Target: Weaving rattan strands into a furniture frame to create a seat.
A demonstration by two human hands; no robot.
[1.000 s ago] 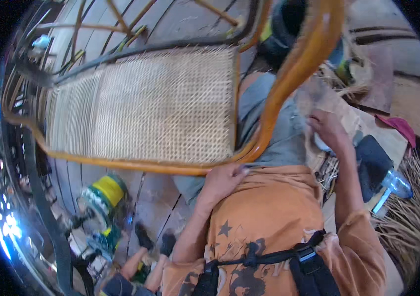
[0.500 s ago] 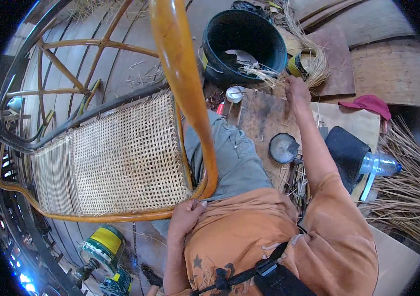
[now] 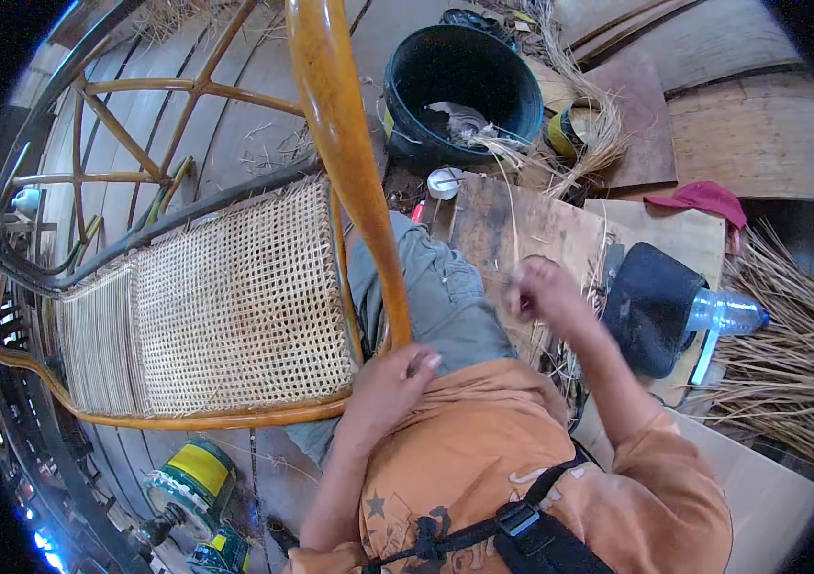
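A woven cane panel (image 3: 234, 306) fills the curved, varnished rattan chair frame (image 3: 354, 124) lying across my lap at the left. My left hand (image 3: 390, 392) rests beside the panel's near right corner, thumb and curled fingers together; whatever may be between them is hidden. My right hand (image 3: 548, 295), a little blurred, is closed over the wooden board and pinches a thin pale cane strand (image 3: 514, 215). That strand runs up from the fingers toward the bundle of cane strips (image 3: 598, 158) beside the dark bucket (image 3: 459, 91).
A white cup (image 3: 444, 183) stands by the wooden board (image 3: 560, 225). To the right are a black pouch (image 3: 651, 306), a plastic bottle (image 3: 727, 313), a red cap (image 3: 703, 201) and a heap of rattan sticks (image 3: 790, 354). A green-and-yellow can (image 3: 198, 474) lies at lower left.
My right hand has come back from the cane bundle toward my lap, drawing a strand with it. My left hand has risen slightly and moved right beside the chair corner.
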